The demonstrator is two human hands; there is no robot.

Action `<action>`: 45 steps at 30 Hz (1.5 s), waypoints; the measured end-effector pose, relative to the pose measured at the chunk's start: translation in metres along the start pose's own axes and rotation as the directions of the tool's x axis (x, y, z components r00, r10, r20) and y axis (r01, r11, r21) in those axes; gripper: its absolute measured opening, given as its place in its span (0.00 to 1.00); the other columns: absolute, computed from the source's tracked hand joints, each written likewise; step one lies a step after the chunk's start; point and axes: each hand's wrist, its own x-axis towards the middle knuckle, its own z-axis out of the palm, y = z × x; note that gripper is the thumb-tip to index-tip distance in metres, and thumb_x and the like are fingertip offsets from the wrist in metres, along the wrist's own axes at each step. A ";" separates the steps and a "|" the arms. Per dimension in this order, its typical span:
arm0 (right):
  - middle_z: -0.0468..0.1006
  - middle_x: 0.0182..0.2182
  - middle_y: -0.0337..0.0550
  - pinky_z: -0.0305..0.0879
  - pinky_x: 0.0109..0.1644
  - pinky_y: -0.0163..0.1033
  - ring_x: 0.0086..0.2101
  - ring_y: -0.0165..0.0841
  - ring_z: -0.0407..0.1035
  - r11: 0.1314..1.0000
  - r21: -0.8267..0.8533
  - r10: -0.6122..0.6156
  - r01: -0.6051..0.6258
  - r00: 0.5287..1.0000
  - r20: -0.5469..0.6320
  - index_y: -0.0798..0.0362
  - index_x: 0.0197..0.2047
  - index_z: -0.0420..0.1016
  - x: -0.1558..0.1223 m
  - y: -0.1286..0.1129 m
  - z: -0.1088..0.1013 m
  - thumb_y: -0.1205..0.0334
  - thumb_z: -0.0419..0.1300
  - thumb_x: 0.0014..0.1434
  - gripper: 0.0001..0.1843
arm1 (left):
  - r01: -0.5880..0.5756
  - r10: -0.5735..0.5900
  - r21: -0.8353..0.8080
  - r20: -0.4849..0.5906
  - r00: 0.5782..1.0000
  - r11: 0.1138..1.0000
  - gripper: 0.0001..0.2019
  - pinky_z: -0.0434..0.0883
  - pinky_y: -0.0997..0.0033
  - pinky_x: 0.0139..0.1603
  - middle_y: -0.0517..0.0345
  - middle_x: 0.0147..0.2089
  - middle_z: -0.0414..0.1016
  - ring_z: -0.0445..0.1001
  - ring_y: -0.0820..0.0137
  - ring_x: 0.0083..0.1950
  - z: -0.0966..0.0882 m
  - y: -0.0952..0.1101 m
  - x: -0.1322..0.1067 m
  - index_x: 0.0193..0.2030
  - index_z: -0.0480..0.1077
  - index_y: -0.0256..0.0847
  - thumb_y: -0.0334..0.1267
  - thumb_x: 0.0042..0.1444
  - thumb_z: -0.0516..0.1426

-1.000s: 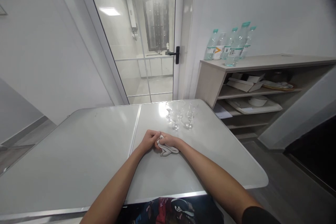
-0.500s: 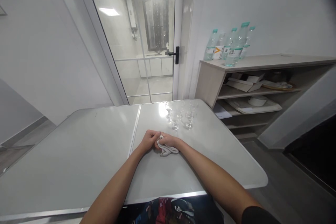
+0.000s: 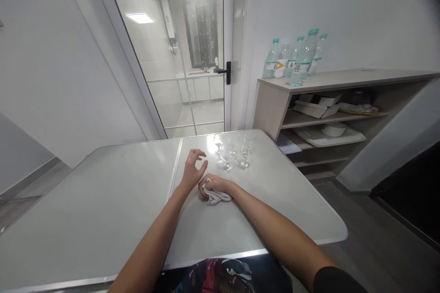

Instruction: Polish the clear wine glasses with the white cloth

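Note:
Fingers curved and apart, my left hand (image 3: 194, 167) is open above the table, to the left of the stemmed glasses. Nothing is in it. My right hand (image 3: 213, 184) is closed around a crumpled white cloth (image 3: 219, 197), whose loose folds hang out below the palm onto the tabletop. Several clear stemmed glasses stand upright in a cluster just beyond my hands. The nearest glass (image 3: 227, 160) is in front of my right hand, and another glass (image 3: 245, 158) stands to its right.
The pale table (image 3: 113, 210) has a metal seam left of my hands. Behind its right corner stands a wooden shelf unit (image 3: 275, 100) with several plastic bottles (image 3: 301, 66) on top. A glass door with a black handle (image 3: 228, 72) is past the far edge.
My left hand has parted from the cloth and my right hand, opened, and moved forward toward the glasses. My right hand still grips the cloth in nearly the same place.

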 end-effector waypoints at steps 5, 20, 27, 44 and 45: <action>0.74 0.21 0.42 0.63 0.32 0.35 0.24 0.31 0.66 1.000 -0.009 0.006 -0.006 1.000 -0.016 0.59 0.26 0.76 -0.001 0.001 0.000 0.68 0.52 0.41 0.12 | -0.167 0.145 0.063 0.255 0.956 0.984 0.15 0.71 0.57 0.61 0.47 0.59 0.68 0.68 0.59 0.63 -0.004 0.029 0.056 0.52 0.69 0.44 0.29 0.58 0.57; 0.73 0.23 0.41 0.62 0.35 0.35 0.26 0.31 0.65 0.998 -0.057 -0.022 0.022 1.000 0.008 0.59 0.27 0.75 -0.001 -0.004 0.000 0.68 0.53 0.45 0.10 | -0.349 0.212 -0.013 0.815 0.539 0.937 0.30 0.64 0.48 0.68 0.48 0.72 0.59 0.61 0.53 0.71 0.038 0.002 0.162 0.63 0.67 0.49 0.30 0.51 0.62; 0.73 0.24 0.40 0.62 0.36 0.35 0.28 0.31 0.64 0.995 -0.096 -0.037 0.039 0.999 0.022 0.58 0.28 0.75 -0.003 -0.011 0.001 0.69 0.53 0.46 0.09 | -0.352 0.177 -0.012 0.879 0.442 0.936 0.29 0.62 0.48 0.70 0.50 0.74 0.57 0.58 0.55 0.74 0.046 0.003 0.164 0.66 0.64 0.51 0.31 0.57 0.58; 0.73 0.25 0.40 0.61 0.37 0.35 0.28 0.30 0.64 0.998 -0.066 -0.021 0.022 1.000 0.017 0.58 0.28 0.74 -0.002 -0.009 0.002 0.69 0.53 0.47 0.09 | -0.401 0.135 -0.009 0.948 0.287 0.916 0.40 0.66 0.54 0.67 0.54 0.81 0.37 0.55 0.55 0.76 0.058 0.019 0.165 0.72 0.54 0.59 0.24 0.56 0.56; 0.73 0.25 0.39 0.61 0.37 0.34 0.28 0.30 0.64 0.998 -0.064 -0.019 0.020 1.000 0.019 0.58 0.28 0.74 -0.002 -0.009 0.002 0.69 0.53 0.48 0.09 | -0.408 0.127 -0.003 0.952 0.278 0.913 0.40 0.67 0.55 0.65 0.55 0.81 0.35 0.56 0.54 0.76 0.059 0.020 0.165 0.73 0.54 0.60 0.24 0.56 0.56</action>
